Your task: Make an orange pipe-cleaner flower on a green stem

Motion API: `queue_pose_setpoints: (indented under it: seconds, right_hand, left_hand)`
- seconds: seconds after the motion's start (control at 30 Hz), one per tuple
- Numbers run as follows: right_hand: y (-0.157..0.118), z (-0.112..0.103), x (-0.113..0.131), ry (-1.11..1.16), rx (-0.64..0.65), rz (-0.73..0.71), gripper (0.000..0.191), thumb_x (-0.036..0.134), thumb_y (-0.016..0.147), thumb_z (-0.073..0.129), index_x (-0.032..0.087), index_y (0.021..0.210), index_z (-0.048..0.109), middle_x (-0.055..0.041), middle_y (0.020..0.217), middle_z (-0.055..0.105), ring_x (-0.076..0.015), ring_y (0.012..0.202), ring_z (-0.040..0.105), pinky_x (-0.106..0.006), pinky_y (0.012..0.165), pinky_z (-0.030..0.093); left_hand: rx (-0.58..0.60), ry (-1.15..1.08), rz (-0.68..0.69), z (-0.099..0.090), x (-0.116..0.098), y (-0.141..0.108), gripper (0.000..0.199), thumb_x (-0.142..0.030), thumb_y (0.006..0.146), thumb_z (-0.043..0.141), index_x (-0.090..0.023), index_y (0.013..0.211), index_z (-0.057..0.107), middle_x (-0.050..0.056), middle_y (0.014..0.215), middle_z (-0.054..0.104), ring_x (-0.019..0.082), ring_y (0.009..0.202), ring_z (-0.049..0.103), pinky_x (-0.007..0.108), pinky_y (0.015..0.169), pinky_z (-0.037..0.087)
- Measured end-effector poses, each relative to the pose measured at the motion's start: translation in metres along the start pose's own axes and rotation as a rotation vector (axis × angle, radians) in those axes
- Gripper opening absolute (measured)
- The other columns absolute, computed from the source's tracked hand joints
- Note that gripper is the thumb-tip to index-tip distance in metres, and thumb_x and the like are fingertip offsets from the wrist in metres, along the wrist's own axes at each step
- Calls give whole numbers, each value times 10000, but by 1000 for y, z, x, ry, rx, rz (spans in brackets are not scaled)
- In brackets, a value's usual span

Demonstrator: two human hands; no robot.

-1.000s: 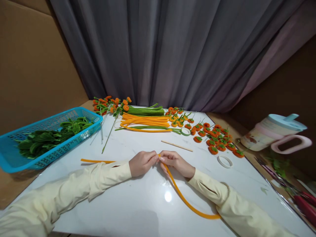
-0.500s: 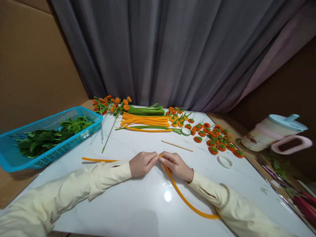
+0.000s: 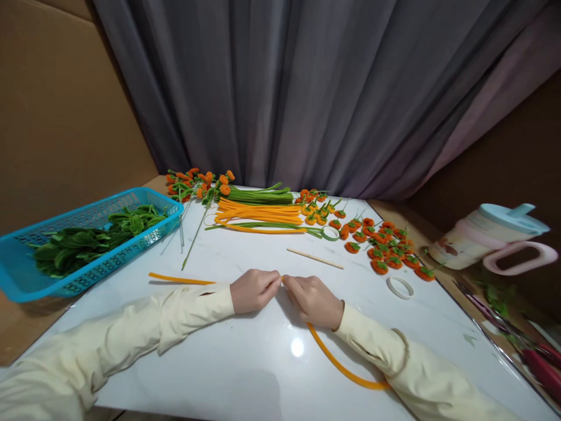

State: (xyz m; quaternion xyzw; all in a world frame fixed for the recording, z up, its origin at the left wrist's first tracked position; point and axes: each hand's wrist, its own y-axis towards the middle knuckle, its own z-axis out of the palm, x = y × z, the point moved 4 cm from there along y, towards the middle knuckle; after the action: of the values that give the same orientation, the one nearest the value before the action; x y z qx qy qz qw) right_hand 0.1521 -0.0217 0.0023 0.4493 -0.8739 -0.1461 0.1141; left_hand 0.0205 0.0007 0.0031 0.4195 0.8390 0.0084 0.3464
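White tabletop, orange strip crosswise.

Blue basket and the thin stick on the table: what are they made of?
Basket: probably moulded plastic, slightly glossy, judging by its bright colour and evenly perforated walls.
Stick: looks like plain, unpainted wood, going by its pale tan; bamboo is possible.

Gray curtain hangs across the far side; brown cardboard panel at left. At right, beside the white tabletop: pale mug, light-blue lid, pink handle. Nearer the camera: red-handled tool, type unclear.
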Motion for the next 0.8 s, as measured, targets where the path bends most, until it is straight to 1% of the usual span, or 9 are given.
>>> queue_pose_setpoints:
  seconds: [0.13,0.23,0.33,0.5,0.67,0.8]
  right_hand:
    - [2,3,7,-246,-56,-75,181,81,835,292,80,918,453,-40,604,484,-154,494,421,-276,449,208]
    - [4,5,11,-375,-61,-94,181,88,874,295,90,864,476,-51,622,485,-148,489,418,-284,437,185]
    - [6,4,13,-441,-62,-92,179,96,892,318,92,831,486,-55,638,482,-148,498,430,-285,431,186]
    - [7,3,16,-535,-50,-97,178,82,886,309,79,869,486,-55,660,480,-161,498,442,-288,412,217]
    - [7,2,19,-614,4,-104,187,54,859,298,56,904,480,-62,681,489,-165,499,462,-286,405,275]
    - [8,2,19,-639,50,-93,196,43,842,297,67,896,483,-72,709,503,-161,492,464,-281,398,309]
  left_hand:
    - [1,3,-14,2,3,0,237,-214,885,304,-204,649,313,-42,539,349,111,483,382,239,514,281]
    - [7,2,-28,3,4,1,237,-220,888,302,-204,652,307,-45,539,336,111,482,372,240,512,277]
    - [15,-9,-46,2,4,2,237,-225,891,295,-203,655,306,-44,542,347,109,486,380,234,512,286]
    - [40,-21,-88,3,5,3,235,-241,893,288,-199,666,330,-33,562,410,110,504,421,227,531,318]
    - [67,-26,-115,2,6,3,241,-265,896,270,-199,677,346,-21,582,434,120,537,440,234,559,336]
    - [89,-72,-137,0,4,3,228,-265,885,280,-201,670,326,-23,584,423,120,538,419,235,558,336]
